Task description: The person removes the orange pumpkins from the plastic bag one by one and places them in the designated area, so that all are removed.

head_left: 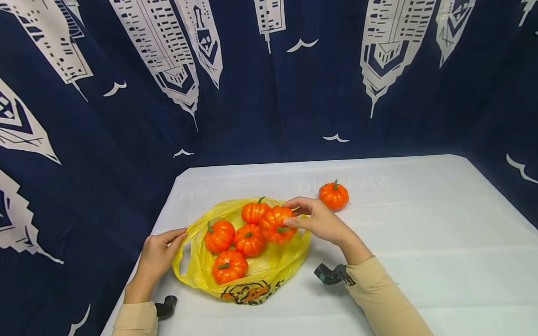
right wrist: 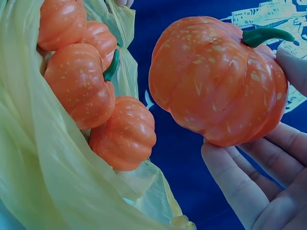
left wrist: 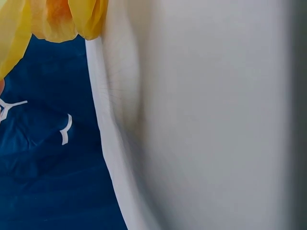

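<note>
A yellow plastic bag (head_left: 273, 273) lies spread wide on the table, with several small orange pumpkins (head_left: 230, 266) inside it. At its left rim my left hand (head_left: 157, 253) pinches the plastic between thumb and fingers. Over the bag's right side my right hand (head_left: 321, 223) holds another pumpkin (right wrist: 216, 81), thumb near its green stem and fingers beneath. That pumpkin is apart from those in the bag in the right wrist view. Only a corner of the bag (left wrist: 14, 38) shows in the left wrist view, where the left hand is mostly cut off.
One more pumpkin (head_left: 334, 196) stands on the white table (head_left: 434, 231), behind the right hand. A dark blue curtain (head_left: 266, 103) with white building prints hangs along the back and left. Black devices (head_left: 331, 274) are strapped at both wrists.
</note>
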Motion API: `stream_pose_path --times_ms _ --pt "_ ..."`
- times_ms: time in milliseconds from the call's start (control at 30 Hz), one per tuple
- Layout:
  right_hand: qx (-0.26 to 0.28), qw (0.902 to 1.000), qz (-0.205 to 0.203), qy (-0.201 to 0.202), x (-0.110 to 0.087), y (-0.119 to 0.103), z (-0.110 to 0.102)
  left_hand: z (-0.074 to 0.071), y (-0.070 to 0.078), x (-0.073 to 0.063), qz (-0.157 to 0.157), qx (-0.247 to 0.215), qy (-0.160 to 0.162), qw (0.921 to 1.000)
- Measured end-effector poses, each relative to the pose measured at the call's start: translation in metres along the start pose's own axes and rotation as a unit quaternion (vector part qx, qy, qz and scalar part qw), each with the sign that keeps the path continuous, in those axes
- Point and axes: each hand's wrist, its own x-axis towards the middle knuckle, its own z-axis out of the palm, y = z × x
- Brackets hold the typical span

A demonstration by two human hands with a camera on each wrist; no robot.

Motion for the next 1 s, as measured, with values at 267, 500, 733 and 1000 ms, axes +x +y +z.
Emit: stream_pose_path --times_ms 267,500,733,1000 --pt "0.000 0.9997 -0.002 0.026 0.001 0.002 -0.004 -0.003 0.003 -0.001 -0.003 -0.004 0.002 1.0000" --pt "0.005 0.9988 0.012 0.047 -0.001 0.005 -0.009 -0.003 0.003 0.000 -0.008 -0.007 0.002 0.9999" --pt "0.023 0.9981 0.017 0.055 -0.001 0.005 -0.013 -0.003 0.001 -0.001 -0.011 -0.009 0.004 0.9999" --pt "0.035 0.9969 0.013 0.069 -0.002 0.007 -0.019 -0.005 0.001 0.001 -0.012 -0.010 0.004 0.9999"
